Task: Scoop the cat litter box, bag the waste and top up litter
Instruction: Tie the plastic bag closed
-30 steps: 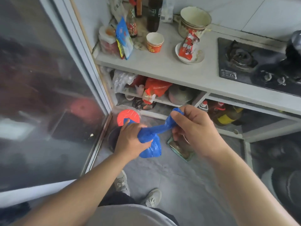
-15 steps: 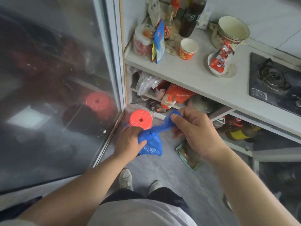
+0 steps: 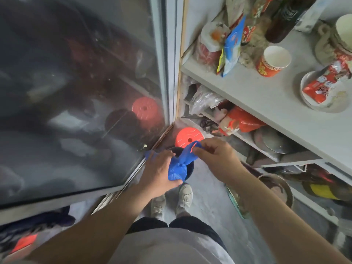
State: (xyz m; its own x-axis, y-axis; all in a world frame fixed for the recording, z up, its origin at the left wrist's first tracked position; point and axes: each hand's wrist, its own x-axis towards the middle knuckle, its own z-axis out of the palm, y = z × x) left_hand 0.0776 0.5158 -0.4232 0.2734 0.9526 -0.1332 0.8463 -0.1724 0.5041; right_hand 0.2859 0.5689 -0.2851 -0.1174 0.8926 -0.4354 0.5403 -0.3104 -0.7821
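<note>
Soft, even daylight lit the scene, bright on the white bench [image 3: 270,96]. The glass door [image 3: 76,92] carried hazy, dim reflections. Wide-angle distortion bowed straight lines near the edges, and motion blur softened fine detail throughout.

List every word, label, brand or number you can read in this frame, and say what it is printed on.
Nothing here can be read with confidence.
Dark bottle: pale label text, too blurred.
Red packet in the dish: large characters, smeared, not legible.
Red paper cup: yellow pattern or characters, unreadable.
Blue packet: print too small.
Blue bag in the hands: no print visible.
</note>
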